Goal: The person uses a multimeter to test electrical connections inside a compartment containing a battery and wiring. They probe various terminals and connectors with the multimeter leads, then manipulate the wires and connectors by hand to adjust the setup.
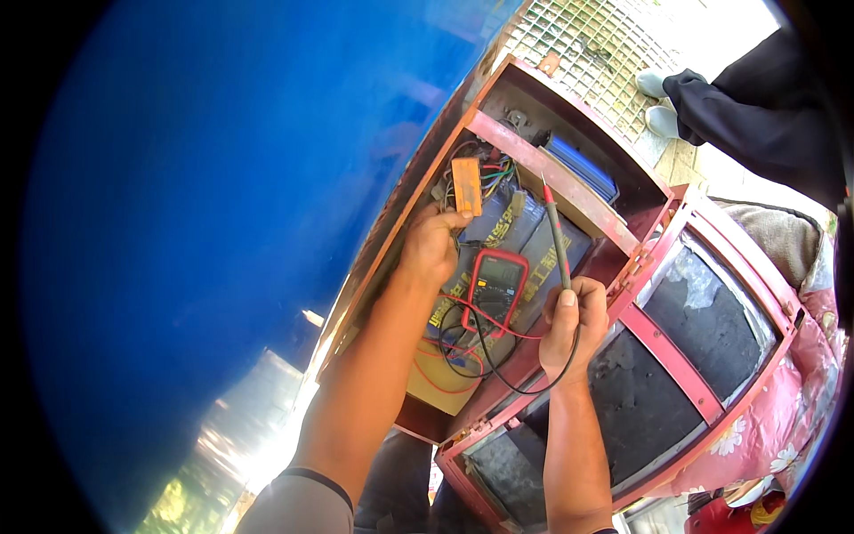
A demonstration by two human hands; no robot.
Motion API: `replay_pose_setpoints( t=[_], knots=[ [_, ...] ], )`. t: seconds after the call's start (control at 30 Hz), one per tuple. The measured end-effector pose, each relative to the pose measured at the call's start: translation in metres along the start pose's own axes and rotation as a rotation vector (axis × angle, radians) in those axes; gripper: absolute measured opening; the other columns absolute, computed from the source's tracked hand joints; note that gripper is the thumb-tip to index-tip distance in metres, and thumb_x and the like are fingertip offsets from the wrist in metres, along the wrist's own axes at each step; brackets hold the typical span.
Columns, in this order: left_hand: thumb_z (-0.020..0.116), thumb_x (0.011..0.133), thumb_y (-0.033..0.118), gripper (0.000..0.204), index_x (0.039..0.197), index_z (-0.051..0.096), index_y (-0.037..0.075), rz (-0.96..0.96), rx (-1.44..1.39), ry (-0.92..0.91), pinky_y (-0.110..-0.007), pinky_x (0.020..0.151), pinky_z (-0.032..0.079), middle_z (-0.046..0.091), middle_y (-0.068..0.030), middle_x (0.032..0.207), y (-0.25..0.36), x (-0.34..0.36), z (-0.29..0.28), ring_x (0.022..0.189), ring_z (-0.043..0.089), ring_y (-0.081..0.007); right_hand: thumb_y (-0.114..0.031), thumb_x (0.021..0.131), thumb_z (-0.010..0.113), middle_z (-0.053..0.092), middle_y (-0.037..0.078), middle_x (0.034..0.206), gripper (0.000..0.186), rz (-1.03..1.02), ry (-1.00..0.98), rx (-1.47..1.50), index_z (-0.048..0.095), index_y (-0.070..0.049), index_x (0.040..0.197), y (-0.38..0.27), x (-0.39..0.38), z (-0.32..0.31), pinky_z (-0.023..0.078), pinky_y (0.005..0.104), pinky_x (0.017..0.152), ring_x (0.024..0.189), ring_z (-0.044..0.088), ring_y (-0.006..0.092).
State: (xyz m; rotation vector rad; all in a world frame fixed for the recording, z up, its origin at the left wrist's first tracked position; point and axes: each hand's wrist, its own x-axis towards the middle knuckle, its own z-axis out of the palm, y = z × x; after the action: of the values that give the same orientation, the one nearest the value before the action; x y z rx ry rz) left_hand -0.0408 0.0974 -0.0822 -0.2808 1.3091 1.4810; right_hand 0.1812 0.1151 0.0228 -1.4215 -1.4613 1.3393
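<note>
Head view, orange block point(467, 186), red-rimmed multimeter point(495, 289), red-tipped probe point(558, 233)

The left hand point(431, 247) grips an orange rectangular module point(466, 185) beside bundled wires point(502, 173). The right hand point(575, 322) holds a red-tipped test probe point(559, 233), its tip directed forward. A red-framed multimeter point(495, 289) lies on blue-wrapped packs point(537, 247) inside an open red metal box point(605, 151).
</note>
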Motion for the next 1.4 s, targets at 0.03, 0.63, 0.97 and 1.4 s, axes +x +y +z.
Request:
replay_pose_setpoints(
  t=[0.03,0.63,0.97,1.4],
  knots=[
    [0.069,0.088,-0.007,0.029,0.117,0.066,-0.006,0.029,0.02,-0.029,-0.033,0.101,0.049,0.07,-0.0107,0.112,-0.003,0.001,-0.007,0.1,0.066,-0.0204,-0.017,0.11,0.058,0.064,0.003,0.074,0.021,0.002,-0.001,0.002,0.055,0.003,0.102,-0.001,0.0,0.001,0.044,0.0257,0.058,0.065,0.056,0.0072],
    [0.074,0.09,-0.013,0.08,0.162,0.042,-0.004,0.235,0.576,0.266,-0.032,0.098,0.054,0.068,-0.0155,0.129,-0.006,-0.021,0.046,0.112,0.068,-0.0197,-0.006,0.107,0.06,0.059,0.0,0.071,0.01,-0.011,0.009,0.003,0.057,0.002,0.102,0.007,0.0,-0.001,0.039,0.0248,0.055,0.061,0.051,0.0049],
    [0.076,0.087,-0.011,0.077,0.159,0.048,-0.004,0.288,1.096,0.175,-0.041,0.12,0.044,0.059,-0.025,0.155,0.022,-0.018,0.053,0.146,0.056,-0.0363,-0.01,0.108,0.06,0.06,0.0,0.072,0.013,0.009,-0.013,-0.017,0.057,0.001,0.102,0.002,0.001,-0.002,0.041,0.0247,0.056,0.063,0.052,0.0055],
    [0.067,0.09,-0.008,0.046,0.135,0.062,0.003,0.739,1.071,0.016,-0.049,0.114,0.048,0.067,-0.0196,0.138,0.001,-0.079,0.036,0.133,0.061,-0.0418,-0.002,0.104,0.064,0.056,0.0,0.071,0.007,-0.052,-0.006,-0.083,0.058,0.001,0.102,0.007,0.001,0.001,0.041,0.0256,0.056,0.062,0.05,0.0057]
  ],
)
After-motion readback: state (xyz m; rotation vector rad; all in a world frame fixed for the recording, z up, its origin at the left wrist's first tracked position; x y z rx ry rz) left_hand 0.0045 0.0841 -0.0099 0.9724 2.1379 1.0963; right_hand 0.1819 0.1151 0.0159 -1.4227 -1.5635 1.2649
